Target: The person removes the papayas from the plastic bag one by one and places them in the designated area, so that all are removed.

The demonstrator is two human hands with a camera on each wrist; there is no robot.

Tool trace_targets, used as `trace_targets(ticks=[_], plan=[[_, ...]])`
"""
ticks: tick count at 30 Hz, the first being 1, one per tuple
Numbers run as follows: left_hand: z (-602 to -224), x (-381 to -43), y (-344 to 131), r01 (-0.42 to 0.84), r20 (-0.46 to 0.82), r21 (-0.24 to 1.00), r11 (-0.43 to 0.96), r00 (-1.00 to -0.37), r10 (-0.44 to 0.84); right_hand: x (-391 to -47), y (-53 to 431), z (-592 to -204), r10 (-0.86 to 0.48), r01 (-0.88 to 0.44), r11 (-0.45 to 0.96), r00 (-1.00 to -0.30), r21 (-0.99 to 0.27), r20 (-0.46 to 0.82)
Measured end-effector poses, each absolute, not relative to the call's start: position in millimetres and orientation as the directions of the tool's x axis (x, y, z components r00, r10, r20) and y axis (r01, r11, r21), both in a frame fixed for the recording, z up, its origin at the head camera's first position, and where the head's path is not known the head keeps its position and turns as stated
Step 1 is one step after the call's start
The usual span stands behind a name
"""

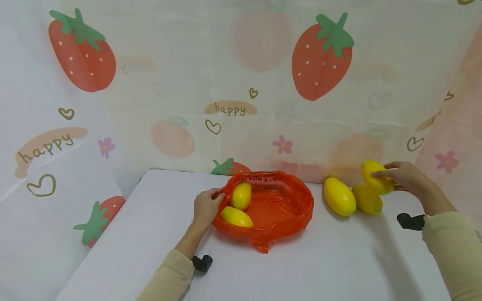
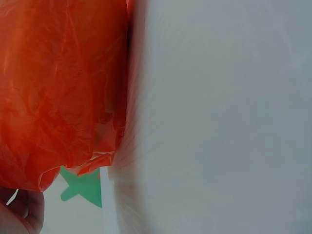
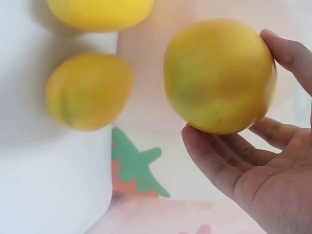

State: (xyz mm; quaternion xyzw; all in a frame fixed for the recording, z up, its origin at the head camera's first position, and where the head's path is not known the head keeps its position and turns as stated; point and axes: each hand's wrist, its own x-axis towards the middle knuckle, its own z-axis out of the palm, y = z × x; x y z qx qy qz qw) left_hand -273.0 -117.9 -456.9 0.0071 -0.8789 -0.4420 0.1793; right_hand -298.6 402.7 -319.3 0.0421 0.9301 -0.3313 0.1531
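My left hand (image 1: 205,209) grips the left rim of a red plastic bag (image 1: 282,221), its mouth spread wide on the table. Two yellow mangoes (image 1: 241,195) lie inside against the bag's left side. In the left wrist view the crinkled bag (image 2: 58,97) fills the left, with a few fingers (image 2: 34,209) at its edge. Over at the right, my right hand (image 1: 410,179) holds another mango (image 3: 219,78) between thumb and fingertips, raised off the table. Below and left of it, two more mangoes (image 1: 340,196) (image 3: 90,91) rest side by side on the table.
The white table (image 1: 320,263) backs onto a hanging cloth (image 1: 180,75) printed with strawberries, hearts and the word "happy". Similar cloth hangs along the left and right sides. A black wrist mount (image 1: 203,263) sticks out by the left sleeve, another (image 1: 410,221) by the right.
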Motion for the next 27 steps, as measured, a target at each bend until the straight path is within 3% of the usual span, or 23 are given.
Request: trace_targets(ticks=[27], plan=[[-454.6, -272.9, -118.3, 0.140, 0.295, 0.782, 0.608, -0.941, -0.164, -288.7, 434.3, -332.2, 0.027, 0.189, 0.816, -0.957, -0.547, -0.290]])
